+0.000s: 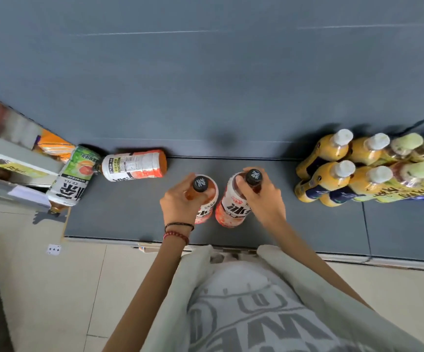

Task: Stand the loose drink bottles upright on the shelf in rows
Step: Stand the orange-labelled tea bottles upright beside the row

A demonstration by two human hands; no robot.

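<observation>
Bottles of iced tea are what we are sorting, and 2 of them are standing upright side by side near the middle of the dark shelf [332, 224], close to its front edge. We are holding the left bottle [207, 196] with our left hand [178, 204], fingers curled around its shoulder just under the black cap, and we are gripping the right bottle [233, 207] with our right hand [264, 196] closed around its neck in the same way. The 2 are sitting just beside each other, nearly touching, and the right one is looking slightly tilted, though the wide lens may be causing that.

Moving outward, we are seeing 2 bottles still waiting. An orange-labelled bottle [134, 165] is lying on its side toward the back of the shelf, to our left. A green-labelled bottle [72, 177] is lying on its side at the shelf's left end, its cap end hanging past the front corner.

Far to the right, a group of yellow bottles [332, 168] with white caps is standing in rows, with green-capped bottles [409, 158] beside them.

We are judging the job roughly half done for the loose ones: 2 up, 2 still to lift and line up beside them.
</observation>
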